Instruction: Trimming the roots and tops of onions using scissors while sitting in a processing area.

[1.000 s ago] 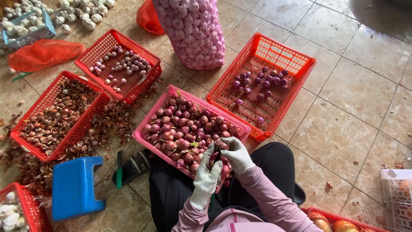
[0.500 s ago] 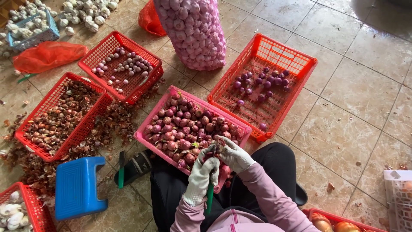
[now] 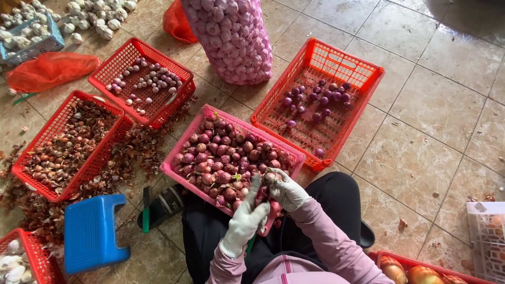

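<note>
While the left hand [image 3: 246, 220] grips a knife [image 3: 251, 242], the right [image 3: 286, 190] pinches a shallot [image 3: 269, 179] (both gloved) over the pink basket [image 3: 185, 176].

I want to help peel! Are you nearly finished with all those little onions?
Not nearly. Some peeled purple shallots already lie in the orange basket, and loose skins litter the floor. The gloved left hand and right hand work on one shallot now. The pink basket holds many unpeeled shallots.
</note>
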